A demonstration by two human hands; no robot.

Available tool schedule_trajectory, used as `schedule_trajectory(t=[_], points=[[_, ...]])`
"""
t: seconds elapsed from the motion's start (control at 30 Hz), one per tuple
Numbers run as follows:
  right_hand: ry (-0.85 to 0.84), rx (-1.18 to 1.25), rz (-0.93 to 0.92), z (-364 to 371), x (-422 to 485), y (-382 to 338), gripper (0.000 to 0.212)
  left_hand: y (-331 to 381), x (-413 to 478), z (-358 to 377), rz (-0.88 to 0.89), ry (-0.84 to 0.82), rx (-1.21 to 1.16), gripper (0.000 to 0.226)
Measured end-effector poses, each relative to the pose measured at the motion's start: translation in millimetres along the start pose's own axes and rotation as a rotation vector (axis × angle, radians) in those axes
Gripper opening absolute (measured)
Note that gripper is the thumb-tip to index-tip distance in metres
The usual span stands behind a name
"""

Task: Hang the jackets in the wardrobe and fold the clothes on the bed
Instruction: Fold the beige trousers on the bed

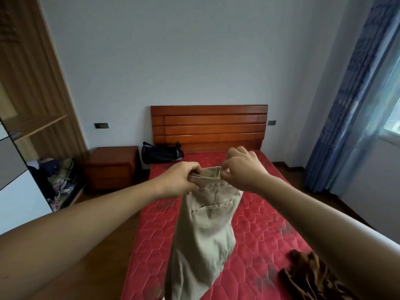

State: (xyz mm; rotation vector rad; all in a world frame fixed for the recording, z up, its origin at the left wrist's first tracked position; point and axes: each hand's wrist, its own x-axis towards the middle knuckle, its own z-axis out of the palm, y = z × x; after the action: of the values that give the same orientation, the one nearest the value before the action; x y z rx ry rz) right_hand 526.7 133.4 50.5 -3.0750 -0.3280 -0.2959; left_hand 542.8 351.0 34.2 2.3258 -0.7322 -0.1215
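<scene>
Two garments show from where I watch: nearest, a crumpled brown garment [311,276] lies at the right of the red mattress [259,234], and over its middle hang the beige trousers [203,230], legs dropping toward me. My left hand [181,180] and right hand [242,169] each pinch an end of the waistband, close together, I judge so the legs hang straight before folding. Farther off, a black bag [161,154] sits by the headboard [208,126], and the wardrobe [32,105] stands at left.
</scene>
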Motion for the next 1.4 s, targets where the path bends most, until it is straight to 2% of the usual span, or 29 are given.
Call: schedule_trajectory(t=[0.1,0.27,0.37,0.47,0.63,0.7,0.8,0.97,1.13,1.17,1.3,1.37,1.4], points=[[-0.272,0.174,-0.055,-5,-1,8,0.012,0,0,-4,0.061,0.002,0.051,0.021],[-0.438,0.153,-0.110,-4,-11,21,0.006,-8,0,-12,0.088,0.014,0.079,0.029],[-0.550,0.317,-0.035,-3,-16,22,0.018,-10,1,-17,0.077,0.017,0.097,0.037],[-0.560,0.413,-0.025,-6,-19,19,0.019,-10,0,-22,0.082,0.018,0.099,0.035],[-0.347,-0.121,-0.050,12,-17,8,0.013,-10,-2,-25,0.117,0.017,0.089,0.032],[-0.300,-0.198,-0.034,20,-15,8,0.014,-12,-3,-26,0.122,0.013,0.083,0.032],[-0.271,-0.031,-0.058,15,-14,12,0.018,-21,-7,-34,0.118,-0.013,0.104,0.027],[-0.125,0.284,-0.140,-4,-14,0,0.029,-31,-10,-58,0.121,-0.014,0.119,0.014],[0.015,0.369,-0.159,-26,-12,-6,0.029,-33,-10,-72,0.116,0.010,0.106,0.013],[0.061,0.292,-0.168,-30,-12,-6,0.029,-31,-10,-74,0.117,0.027,0.085,0.012],[0.323,-0.332,-0.295,-52,-8,-3,0.016,-21,-5,-84,0.161,0.084,-0.036,0.012],[0.384,-0.472,-0.374,-63,-5,0,0.012,-18,-3,-87,0.183,0.092,-0.082,0.012],[0.346,-0.483,-0.402,-66,-4,1,0.012,-17,-2,-87,0.187,0.089,-0.079,0.014]])
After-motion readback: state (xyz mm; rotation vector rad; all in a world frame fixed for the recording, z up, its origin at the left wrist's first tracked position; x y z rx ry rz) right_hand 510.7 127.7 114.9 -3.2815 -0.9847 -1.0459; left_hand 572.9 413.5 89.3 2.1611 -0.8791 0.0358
